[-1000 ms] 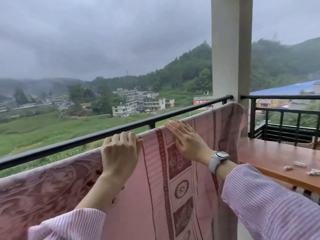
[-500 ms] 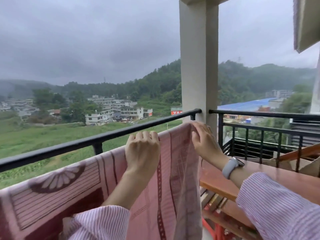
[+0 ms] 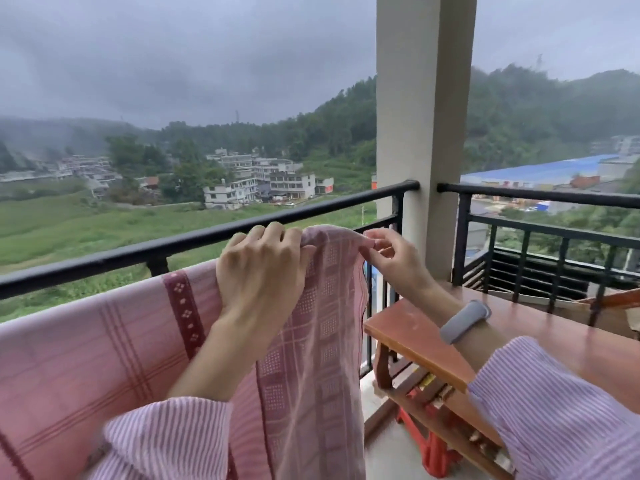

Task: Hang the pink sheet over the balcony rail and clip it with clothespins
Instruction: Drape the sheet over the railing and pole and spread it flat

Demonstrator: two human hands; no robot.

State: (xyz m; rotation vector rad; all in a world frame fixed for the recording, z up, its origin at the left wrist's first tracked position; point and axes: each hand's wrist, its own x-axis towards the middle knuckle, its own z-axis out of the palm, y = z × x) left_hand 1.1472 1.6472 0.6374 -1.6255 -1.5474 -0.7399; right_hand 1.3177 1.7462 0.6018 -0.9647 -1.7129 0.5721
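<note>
A pink sheet with dark red bands hangs in front of me, its top edge just below the black balcony rail. My left hand grips the sheet's top edge near its right end, fingers curled over the fold. My right hand pinches the sheet's upper right corner between thumb and fingertips. The corner is raised close to the rail, near the rail's right end by the pillar. No clothespins are in view.
A pale concrete pillar stands at the rail's right end. Right of it runs a second black railing. A brown wooden table sits at my right, with red stools beneath. Fields and houses lie beyond the rail.
Both hands have slid right along the sheet to its end corner. My right hand went from lying flat on the cloth to pinching the corner. The view has turned right.
</note>
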